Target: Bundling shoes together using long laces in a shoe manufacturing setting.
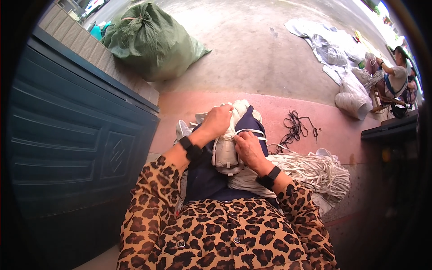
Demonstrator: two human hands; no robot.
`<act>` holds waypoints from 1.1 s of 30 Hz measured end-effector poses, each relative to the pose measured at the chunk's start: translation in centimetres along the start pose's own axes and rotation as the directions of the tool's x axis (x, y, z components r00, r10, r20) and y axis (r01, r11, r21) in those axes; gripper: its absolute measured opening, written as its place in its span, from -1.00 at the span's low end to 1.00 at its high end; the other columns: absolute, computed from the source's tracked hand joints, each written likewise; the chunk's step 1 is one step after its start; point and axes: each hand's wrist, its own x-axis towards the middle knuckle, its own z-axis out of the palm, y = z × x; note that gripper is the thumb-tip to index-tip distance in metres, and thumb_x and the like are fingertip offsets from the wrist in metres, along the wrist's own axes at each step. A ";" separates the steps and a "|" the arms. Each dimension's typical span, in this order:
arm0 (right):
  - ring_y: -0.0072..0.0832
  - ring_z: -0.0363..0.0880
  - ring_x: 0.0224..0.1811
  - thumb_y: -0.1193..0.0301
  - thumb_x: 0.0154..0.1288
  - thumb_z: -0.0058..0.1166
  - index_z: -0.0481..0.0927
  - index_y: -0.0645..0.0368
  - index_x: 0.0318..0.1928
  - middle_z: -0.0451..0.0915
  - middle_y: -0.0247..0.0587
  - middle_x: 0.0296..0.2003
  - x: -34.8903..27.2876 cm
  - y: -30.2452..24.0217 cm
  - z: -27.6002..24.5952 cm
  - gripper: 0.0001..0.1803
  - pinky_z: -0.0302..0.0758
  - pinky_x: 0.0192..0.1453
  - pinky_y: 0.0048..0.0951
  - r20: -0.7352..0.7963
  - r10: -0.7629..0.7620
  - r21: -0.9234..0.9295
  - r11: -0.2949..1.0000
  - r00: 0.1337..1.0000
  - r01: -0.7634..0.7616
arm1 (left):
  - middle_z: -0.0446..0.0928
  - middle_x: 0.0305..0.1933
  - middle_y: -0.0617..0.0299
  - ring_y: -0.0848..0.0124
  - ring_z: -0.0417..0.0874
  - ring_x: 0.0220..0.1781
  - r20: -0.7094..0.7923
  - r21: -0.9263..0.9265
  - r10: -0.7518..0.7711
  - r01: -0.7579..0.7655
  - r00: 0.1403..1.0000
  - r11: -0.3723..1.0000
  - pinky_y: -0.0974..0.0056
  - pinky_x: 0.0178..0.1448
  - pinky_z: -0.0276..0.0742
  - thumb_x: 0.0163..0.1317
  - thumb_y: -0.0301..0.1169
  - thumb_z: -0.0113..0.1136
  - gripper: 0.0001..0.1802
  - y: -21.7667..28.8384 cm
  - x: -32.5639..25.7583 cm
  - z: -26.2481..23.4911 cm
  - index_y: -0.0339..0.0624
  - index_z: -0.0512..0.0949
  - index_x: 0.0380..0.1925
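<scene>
green, one tied sack (150, 45) stands beyond one blue door (67, 130), one black cord tangle (294, 128) and one white lace heap (310, 173) lie rightward, and left hand (217, 121) and right hand (250, 152), fingers narrow, exact grip unclear, touch the white shoe (224, 155) on the lap (202, 182).

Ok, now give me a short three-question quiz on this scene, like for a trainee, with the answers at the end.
1. Multiple choice: Which thing are the left hand and the right hand both at?
a) the blue door
b) the white shoe
c) the black stand

2. True or false: The green sack is tied at its top.

3. Fill in the blank: The tangled black cord lies on the floor to the person's ____ of the shoe.

Key: 1. b; 2. true; 3. right.
</scene>
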 end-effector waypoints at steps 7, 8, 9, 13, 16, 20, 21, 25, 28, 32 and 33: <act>-0.17 0.45 -0.22 0.53 -0.04 0.01 0.45 0.25 -0.27 0.48 -0.08 -0.33 0.0 -0.2 0.8 -0.77 0.43 -0.14 -0.25 -0.068 0.039 0.187 0.982 0.997 -0.025 | 0.46 -0.58 0.11 0.46 0.39 -0.78 0.587 0.040 -0.294 0.335 0.755 0.941 0.35 -0.76 0.22 0.01 -0.58 0.02 -0.41 -0.1 3.2 3.4 -0.41 0.21 0.13; -0.17 0.45 -0.22 0.53 -0.04 0.01 0.45 0.25 -0.27 0.48 -0.08 -0.33 -0.1 0.0 0.7 -0.77 0.43 -0.14 -0.25 -0.069 0.046 0.188 0.982 0.997 -0.032 | 0.46 -0.57 0.11 0.48 0.38 -0.79 0.548 -0.040 -0.236 0.307 0.803 0.951 0.37 -0.77 0.21 0.01 -0.59 0.02 -0.41 0.1 3.0 3.3 -0.41 0.21 0.13; -0.18 0.45 -0.23 0.54 -0.04 0.01 0.44 0.24 -0.27 0.48 -0.09 -0.33 0.0 0.1 0.5 -0.77 0.43 -0.14 -0.28 -0.079 0.000 0.156 0.988 0.997 0.012 | 0.46 -0.57 0.11 0.48 0.38 -0.79 0.551 -0.038 -0.235 0.305 0.800 0.951 0.37 -0.77 0.21 0.01 -0.59 0.02 -0.41 0.7 2.8 2.8 -0.41 0.21 0.13; -0.23 0.46 -0.25 0.54 -0.03 -0.02 0.44 0.22 -0.26 0.48 -0.13 -0.35 0.1 0.3 0.5 -0.76 0.44 -0.15 -0.31 -0.076 -0.102 0.043 0.994 0.992 0.105 | 0.47 -0.56 0.11 0.46 0.40 -0.78 0.581 -0.124 -0.342 0.495 0.739 0.860 0.38 -0.75 0.24 -0.05 -0.61 0.06 -0.37 1.4 2.4 1.5 -0.40 0.22 0.13; -0.27 0.46 -0.26 0.52 -0.03 -0.03 0.45 0.21 -0.25 0.47 -0.17 -0.38 -0.2 -0.6 0.4 -0.76 0.45 -0.15 -0.32 -0.022 -0.059 -0.017 0.998 0.998 0.059 | 0.49 -0.55 0.11 0.45 0.44 -0.75 0.598 -0.096 -0.290 0.426 0.747 0.900 0.38 -0.74 0.27 -0.04 -0.61 0.04 -0.37 1.1 2.2 1.8 -0.36 0.21 0.14; -0.34 0.45 -0.27 0.49 -0.02 -0.04 0.46 0.20 -0.24 0.46 -0.21 -0.40 -0.5 -1.3 0.7 -0.75 0.43 -0.19 -0.38 -0.053 -0.071 -0.136 0.989 0.996 0.063 | 0.53 -0.46 0.05 0.48 0.51 -0.66 0.482 0.031 -0.166 0.173 0.860 0.984 0.39 -0.71 0.32 -0.03 -0.59 0.04 -0.37 0.6 2.2 3.1 -0.31 0.22 0.15; -0.35 0.44 -0.26 0.47 -0.02 -0.04 0.46 0.19 -0.24 0.46 -0.23 -0.39 -0.3 -1.5 0.6 -0.75 0.39 -0.18 -0.37 -0.025 -0.089 -0.208 0.975 0.996 0.082 | 0.53 -0.46 0.05 0.48 0.51 -0.66 0.481 0.033 -0.169 0.175 0.860 0.984 0.39 -0.71 0.32 -0.03 -0.59 0.04 -0.37 -0.2 2.3 3.6 -0.31 0.22 0.15; -0.38 0.39 -0.20 0.43 0.00 -0.05 0.50 0.11 -0.29 0.45 -0.28 -0.37 1.2 -1.6 -1.3 -0.79 0.26 -0.15 -0.33 0.130 -0.098 -0.407 0.902 0.987 0.143 | 0.45 -0.49 0.14 0.54 0.40 -0.69 0.328 -0.186 -0.198 0.268 0.924 0.945 0.42 -0.75 0.21 0.03 -0.56 0.10 -0.35 1.0 2.4 2.1 -0.27 0.15 0.18; -0.42 0.33 -0.16 0.40 -0.02 -0.04 0.51 0.03 -0.50 0.42 -0.33 -0.37 3.3 -1.2 -1.5 -0.94 0.20 -0.12 -0.33 0.168 -0.264 -0.441 0.842 0.950 0.312 | 0.33 -0.58 0.27 0.59 0.26 -0.74 0.449 -0.420 -0.347 0.537 0.823 0.731 0.45 -0.77 0.09 0.10 -0.52 0.11 -0.29 2.0 1.8 -1.0 -0.26 0.02 0.24; -0.45 0.31 -0.17 0.37 -0.02 -0.05 0.48 0.02 -0.52 0.35 -0.35 -0.41 3.4 0.5 -2.0 -0.94 0.20 -0.10 -0.37 0.208 -0.351 -0.290 0.869 0.913 0.401 | 0.32 -0.58 0.28 0.61 0.25 -0.73 0.385 -0.587 -0.399 0.555 0.832 0.590 0.48 -0.77 0.07 0.06 -0.55 0.15 -0.27 1.8 0.9 -2.3 -0.31 0.03 0.21; -0.42 0.33 -0.17 0.41 -0.01 -0.05 0.48 0.04 -0.50 0.36 -0.33 -0.40 3.2 0.4 -2.1 -0.95 0.22 -0.10 -0.34 0.155 -0.391 -0.246 0.874 0.907 0.419 | 0.33 -0.58 0.28 0.62 0.24 -0.73 0.393 -0.613 -0.392 0.555 0.832 0.563 0.49 -0.77 0.06 0.04 -0.56 0.16 -0.27 1.7 0.8 -2.3 -0.30 0.04 0.21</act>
